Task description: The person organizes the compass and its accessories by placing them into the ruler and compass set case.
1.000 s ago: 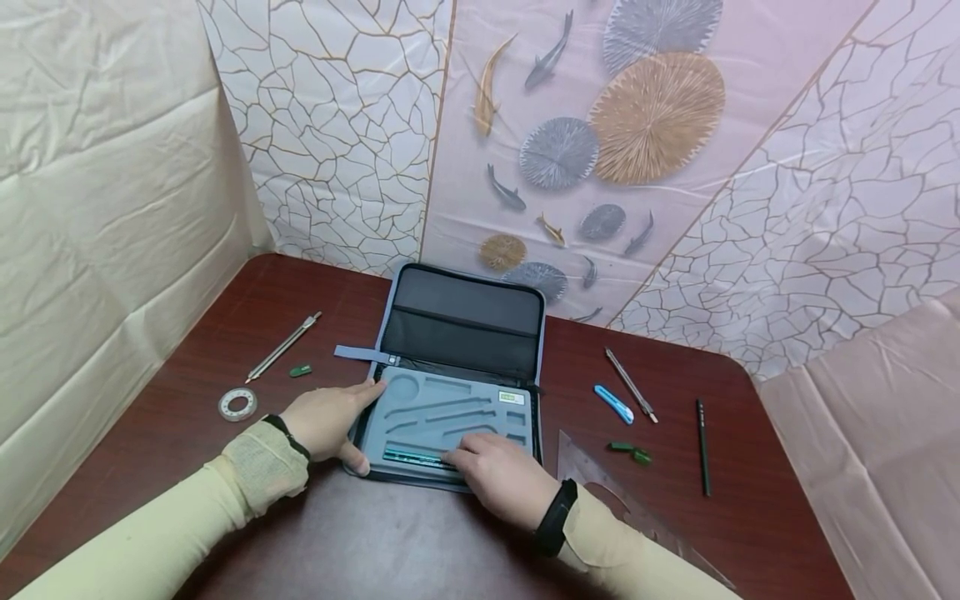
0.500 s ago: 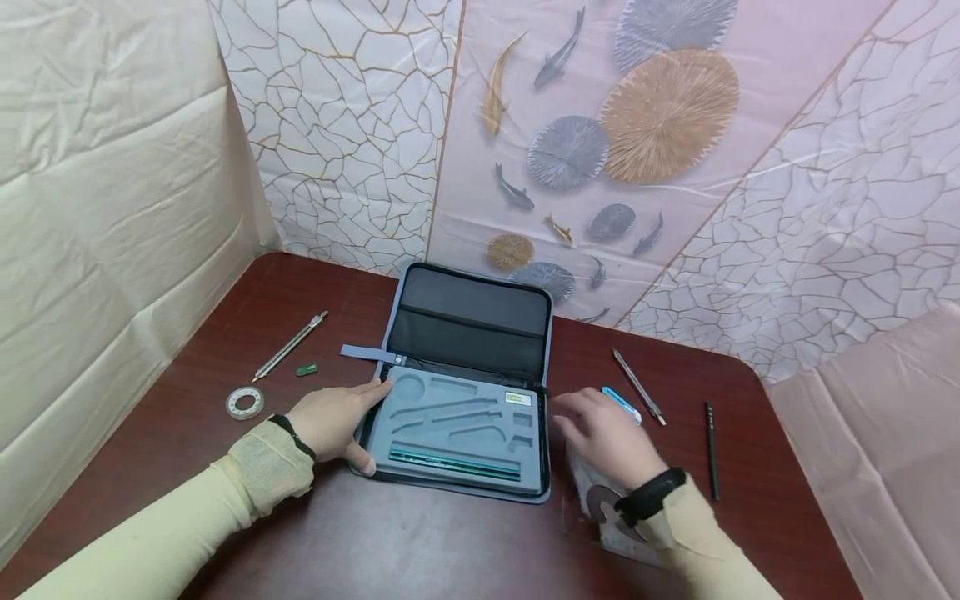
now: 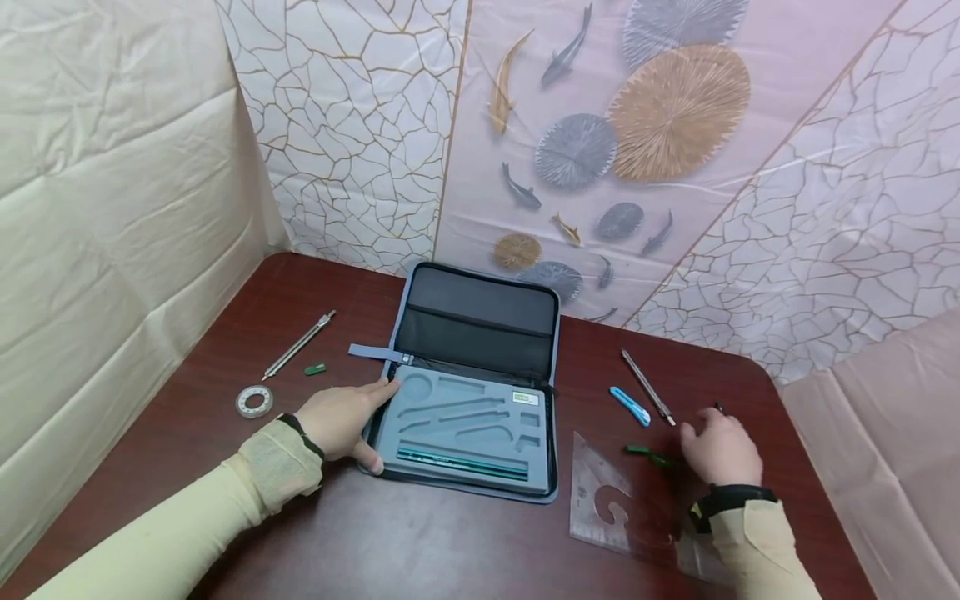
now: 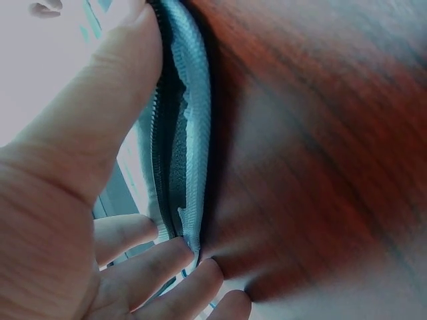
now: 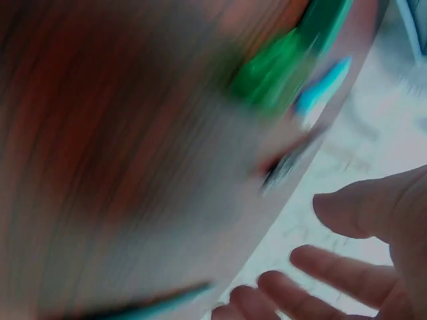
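Note:
A blue-grey zip case (image 3: pixel 480 304) lies open, its grey foam tray (image 3: pixel 450 437) cut with shaped hollows. Dark green pencils (image 3: pixel 461 463) lie side by side in the tray's long front slot. My left hand (image 3: pixel 345 423) rests on the case's left edge, with thumb and fingers spread along the zipped rim (image 4: pixel 195 133). To the right, my right hand (image 3: pixel 723 450) hovers with parted fingers, holding nothing. Beneath it is a dark pencil (image 5: pixel 160 301), mostly hidden in the head view. Small green pieces (image 3: pixel 637 449) lie just left of that hand, blurred in the right wrist view.
A clear set square (image 3: pixel 588 500) lies right of the case, partly under the right forearm. Behind it are a blue cutter (image 3: pixel 630 406) and a silver compass (image 3: pixel 648 386). On the left lie another compass (image 3: pixel 298 345), a green piece (image 3: pixel 315 368) and a clear disc (image 3: pixel 254 401).
My right hand has left the pencil slot and moved right, over the set square, to the dark pencil by the table's right side. The left hand stays on the case.

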`<state>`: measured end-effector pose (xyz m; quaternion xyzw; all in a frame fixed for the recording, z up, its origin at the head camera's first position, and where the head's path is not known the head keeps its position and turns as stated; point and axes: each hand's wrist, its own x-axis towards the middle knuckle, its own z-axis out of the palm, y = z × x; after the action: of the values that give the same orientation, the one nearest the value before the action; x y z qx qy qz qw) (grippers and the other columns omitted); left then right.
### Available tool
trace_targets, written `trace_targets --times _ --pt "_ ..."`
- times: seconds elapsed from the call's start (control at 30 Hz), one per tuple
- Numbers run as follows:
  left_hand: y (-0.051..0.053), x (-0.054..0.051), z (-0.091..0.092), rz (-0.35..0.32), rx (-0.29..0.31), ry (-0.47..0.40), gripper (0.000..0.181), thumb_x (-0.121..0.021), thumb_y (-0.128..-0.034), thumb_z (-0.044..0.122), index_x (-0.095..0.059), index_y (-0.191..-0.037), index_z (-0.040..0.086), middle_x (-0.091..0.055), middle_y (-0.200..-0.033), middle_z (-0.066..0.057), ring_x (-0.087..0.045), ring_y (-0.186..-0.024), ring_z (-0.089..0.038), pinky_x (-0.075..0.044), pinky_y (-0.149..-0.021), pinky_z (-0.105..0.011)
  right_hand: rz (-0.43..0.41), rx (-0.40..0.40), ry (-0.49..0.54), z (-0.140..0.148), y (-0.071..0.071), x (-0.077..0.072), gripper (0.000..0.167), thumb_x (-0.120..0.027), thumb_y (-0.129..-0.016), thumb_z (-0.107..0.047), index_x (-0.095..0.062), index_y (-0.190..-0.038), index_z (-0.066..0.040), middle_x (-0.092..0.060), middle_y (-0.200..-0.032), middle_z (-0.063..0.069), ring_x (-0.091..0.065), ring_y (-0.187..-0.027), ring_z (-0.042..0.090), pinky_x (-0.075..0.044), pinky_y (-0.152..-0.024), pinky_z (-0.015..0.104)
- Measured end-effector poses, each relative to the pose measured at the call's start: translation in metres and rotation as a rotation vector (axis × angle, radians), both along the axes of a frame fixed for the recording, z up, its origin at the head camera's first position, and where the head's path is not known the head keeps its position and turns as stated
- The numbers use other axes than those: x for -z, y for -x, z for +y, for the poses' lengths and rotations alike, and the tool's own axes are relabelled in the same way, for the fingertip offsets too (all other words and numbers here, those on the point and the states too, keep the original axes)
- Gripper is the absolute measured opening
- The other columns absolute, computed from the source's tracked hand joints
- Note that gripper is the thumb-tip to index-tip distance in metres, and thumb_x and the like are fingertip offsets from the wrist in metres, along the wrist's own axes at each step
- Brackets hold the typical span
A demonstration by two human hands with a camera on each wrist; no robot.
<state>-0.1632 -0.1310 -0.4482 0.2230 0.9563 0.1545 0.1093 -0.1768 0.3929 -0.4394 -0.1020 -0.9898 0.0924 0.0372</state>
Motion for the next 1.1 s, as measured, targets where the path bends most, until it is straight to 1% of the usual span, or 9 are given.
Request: trace_targets --times 0.1,0.2,0.27,0.5,0.67,0.77,0.93,1.0,1.1 --pt "0.000 -0.001 0.001 0.000 -0.001 0.003 0.113 -0.089 -0.0603 0.048 -0.034 -0.150 0.006 -0.038 -0.149 -0.017 -0.054 -0.120 -0.033 -0.050 -0.083 -0.046 -0.069 0.088 -0.009 0.018 -0.002 -0.002 0.046 -0.055 -0.093 -0.026 -0.053 -0.116 0.013 -0.054 -0.103 0.037 -0.056 -0.086 0.051 -0.045 -0.066 0.060" --pt "0.000 -0.001 0.001 -0.001 -0.002 0.008 0.113 -0.089 -0.0603 0.048 -0.035 -0.150 0.005 -0.039 -0.149 -0.016 -0.055 -0.120 -0.032 -0.050 -0.084 -0.046 -0.131 0.126 0.004 0.026 -0.004 -0.001 0.046 -0.055 -0.092 -0.027 -0.052 -0.112 0.015 -0.055 -0.097 0.037 -0.056 -0.081 0.049 -0.044 -0.064 0.058" --pt "0.001 -0.001 0.001 0.000 0.000 0.007 0.113 -0.089 -0.0602 0.048 -0.035 -0.149 0.005 -0.039 -0.149 -0.016 -0.055 -0.120 -0.032 -0.050 -0.084 -0.046 -0.151 0.144 0.018 0.028 -0.006 0.000 0.046 -0.055 -0.092 -0.026 -0.051 -0.112 0.015 -0.055 -0.096 0.036 -0.056 -0.080 0.048 -0.044 -0.063 0.057" --pt "0.002 0.001 0.001 0.004 0.002 0.010 0.114 -0.089 -0.0598 0.049 -0.035 -0.150 0.006 -0.039 -0.149 -0.016 -0.056 -0.118 -0.033 -0.050 -0.084 -0.047 -0.147 0.144 0.047 0.031 -0.009 -0.002 0.045 -0.055 -0.090 -0.021 -0.048 -0.117 0.015 -0.056 -0.098 0.037 -0.056 -0.082 0.049 -0.044 -0.065 0.057" --pt "0.002 0.001 0.001 -0.001 0.004 0.013 0.114 -0.089 -0.0596 0.049 -0.035 -0.150 0.006 -0.039 -0.149 -0.016 -0.055 -0.120 -0.034 -0.050 -0.084 -0.047 -0.149 0.147 0.051 0.037 -0.009 0.001 0.046 -0.055 -0.091 -0.019 -0.047 -0.122 0.014 -0.055 -0.108 0.039 -0.055 -0.090 0.052 -0.044 -0.069 0.058" --pt "0.002 0.001 0.001 0.000 0.002 0.014 0.114 -0.089 -0.0594 0.049 -0.035 -0.150 0.006 -0.039 -0.149 -0.016 -0.054 -0.120 -0.033 -0.050 -0.085 -0.047 -0.138 0.135 0.050 0.040 -0.008 0.004 0.044 -0.055 -0.090 -0.016 -0.049 -0.121 0.015 -0.055 -0.108 0.039 -0.055 -0.090 0.052 -0.044 -0.070 0.058" --pt "0.002 0.001 0.002 -0.002 0.001 0.018 0.114 -0.089 -0.0594 0.049 -0.035 -0.150 0.005 -0.039 -0.149 -0.016 -0.053 -0.122 -0.033 -0.049 -0.087 -0.048 -0.108 0.102 0.052 0.046 -0.007 0.008 0.028 -0.054 -0.086 -0.010 -0.055 -0.100 0.014 -0.059 -0.087 0.034 -0.057 -0.076 0.047 -0.044 -0.067 0.056" --pt "0.002 0.000 0.002 -0.004 0.002 0.019 0.114 -0.089 -0.0594 0.049 -0.035 -0.150 0.005 -0.039 -0.149 -0.016 -0.053 -0.122 -0.033 -0.049 -0.087 -0.048 -0.108 0.099 0.055 0.047 -0.007 0.010 0.022 -0.055 -0.086 -0.011 -0.056 -0.087 0.011 -0.059 -0.076 0.028 -0.056 -0.069 0.042 -0.044 -0.064 0.055" --pt "0.001 -0.001 0.002 -0.004 0.002 0.021 0.114 -0.089 -0.0592 0.050 -0.035 -0.150 0.005 -0.039 -0.149 -0.016 -0.053 -0.122 -0.033 -0.049 -0.087 -0.048 -0.135 0.092 0.064 0.046 -0.008 0.010 0.027 -0.056 -0.089 -0.013 -0.056 -0.069 0.006 -0.056 -0.063 0.018 -0.053 -0.060 0.034 -0.044 -0.059 0.049"
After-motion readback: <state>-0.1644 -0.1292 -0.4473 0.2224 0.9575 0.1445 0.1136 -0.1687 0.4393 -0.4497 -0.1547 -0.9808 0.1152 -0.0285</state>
